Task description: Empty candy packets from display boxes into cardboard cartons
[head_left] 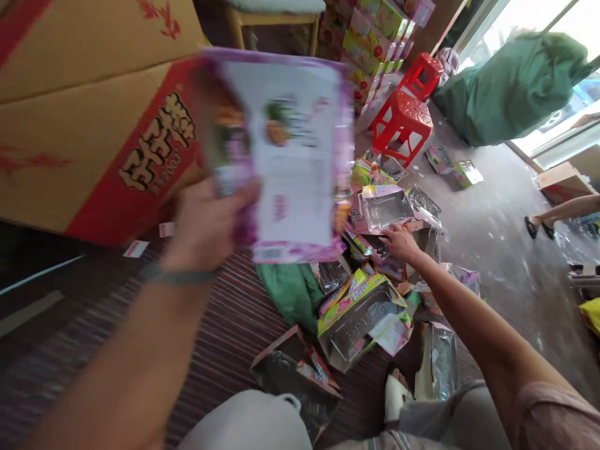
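Note:
My left hand (201,219) is closed on the side of a purple and white printed packaging box (295,169), with the thumb across its face. The box is raised in front of me, blurred by motion, beside a large brown carton (94,112). My right hand (400,242) reaches down onto a heap of printed boxes, its fingers apart and touching the packaging. Just beyond its fingers lies a box with a clear plastic tray (387,209). Nearer to me is a yellow-green and pink box with a clear window (365,319).
A green sack (293,294) lies under the heap. Red plastic stools (405,119) and stacked fruit-printed boxes (370,37) stand behind. A full green sack (515,87) leans by the window. Another person's legs (569,209) show at the right. An opened box (300,375) lies by my knee.

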### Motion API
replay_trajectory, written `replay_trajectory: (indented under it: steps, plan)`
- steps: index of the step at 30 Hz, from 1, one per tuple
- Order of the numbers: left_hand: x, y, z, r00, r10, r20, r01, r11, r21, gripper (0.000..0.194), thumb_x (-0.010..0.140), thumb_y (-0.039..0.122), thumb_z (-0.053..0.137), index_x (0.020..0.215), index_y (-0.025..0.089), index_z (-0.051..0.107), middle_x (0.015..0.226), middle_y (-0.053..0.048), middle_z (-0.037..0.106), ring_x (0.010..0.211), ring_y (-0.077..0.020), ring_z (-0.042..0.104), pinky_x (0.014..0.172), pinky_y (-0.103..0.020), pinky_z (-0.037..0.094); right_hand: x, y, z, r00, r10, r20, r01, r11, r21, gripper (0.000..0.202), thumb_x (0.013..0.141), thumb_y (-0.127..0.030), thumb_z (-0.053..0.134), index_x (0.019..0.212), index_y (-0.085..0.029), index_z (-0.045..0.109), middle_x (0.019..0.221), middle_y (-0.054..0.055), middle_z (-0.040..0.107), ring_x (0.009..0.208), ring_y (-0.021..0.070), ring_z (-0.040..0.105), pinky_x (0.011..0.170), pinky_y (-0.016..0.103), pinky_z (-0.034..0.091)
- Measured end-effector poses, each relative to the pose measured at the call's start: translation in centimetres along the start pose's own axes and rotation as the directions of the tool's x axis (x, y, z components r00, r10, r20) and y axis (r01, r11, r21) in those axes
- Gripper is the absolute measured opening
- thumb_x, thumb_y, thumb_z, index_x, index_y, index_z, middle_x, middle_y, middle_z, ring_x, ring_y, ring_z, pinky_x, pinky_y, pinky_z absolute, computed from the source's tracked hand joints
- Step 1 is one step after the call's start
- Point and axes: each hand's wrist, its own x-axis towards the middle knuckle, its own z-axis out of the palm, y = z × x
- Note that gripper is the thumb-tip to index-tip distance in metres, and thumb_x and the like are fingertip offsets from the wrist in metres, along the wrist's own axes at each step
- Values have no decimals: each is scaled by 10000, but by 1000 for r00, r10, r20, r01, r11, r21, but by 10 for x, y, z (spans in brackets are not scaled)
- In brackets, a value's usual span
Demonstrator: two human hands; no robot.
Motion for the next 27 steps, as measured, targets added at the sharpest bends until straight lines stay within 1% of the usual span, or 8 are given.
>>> replay_trajectory:
  steps: [2,5,9,14,17,19,23,27]
  plan:
    - [15,23,73,960,72,271,-28,986,-162,483,849,463,716,1242,187,765,1225,-77,793,1096,-258,767,929,-395,640,-24,3,5,999,-33,-8,33,999,19,426,1133,-414,481,1416,-242,749,1504,149,641,1422,335,577,1183,477,500]
    - [28,37,174,879,92,468,-168,978,123,291,926,282,732,1167,123,772,1222,-164,796,1142,-268,762,984,-369,609,-75,6,27,980,-182,-80,192,970,147,493,1159,-477,386,1429,-264,738,1480,140,672,1382,306,616,1159,475,521]
    - [27,22,230,851,27,524,-274,875,399,444,1048,427,654,1330,89,712,1295,-217,765,1250,-313,720,1057,-380,556,-135,-2,68,933,-347,-92,357,924,139,710,976,-595,742,1603,-299,588,1668,167,517,1551,400,457,1219,598,456]
    - [68,-44,160,901,267,342,-424,714,557,569,1019,233,574,1577,131,539,1492,-229,639,1387,-320,595,1177,-447,470,-141,-26,88,943,-293,154,284,955,81,541,924,-293,808,1442,-202,683,1378,216,679,1308,387,603,1102,528,522]
    - [108,-97,99,935,96,342,-341,509,791,780,909,217,690,1637,65,454,1688,-316,409,1554,-462,396,1233,-627,381,-135,-33,98,888,-369,274,349,929,121,265,1000,-356,736,1181,-163,752,1229,194,710,1205,351,631,1038,471,537]
    - [124,-129,74,896,-83,436,-370,401,838,849,904,197,675,1695,106,380,1753,-295,328,1627,-486,262,1236,-706,324,-140,-39,113,842,-452,294,435,892,126,397,965,-452,804,1233,-167,737,1302,194,694,1289,362,605,1115,500,497]
    - [121,-167,65,886,-96,453,-412,284,866,679,1075,258,364,1741,143,296,1672,-275,456,1499,-404,487,1201,-625,362,-157,-57,152,799,-497,338,504,861,74,849,798,-531,953,1490,-188,602,1339,191,682,1279,368,617,1091,503,499]
    - [102,-174,67,917,-35,398,-382,217,898,687,1073,233,104,1691,49,343,1431,-266,660,1373,-356,590,1087,-466,446,-160,-76,175,795,-490,357,483,868,115,317,995,-369,745,1225,-151,725,1187,158,720,1101,290,672,916,377,527]
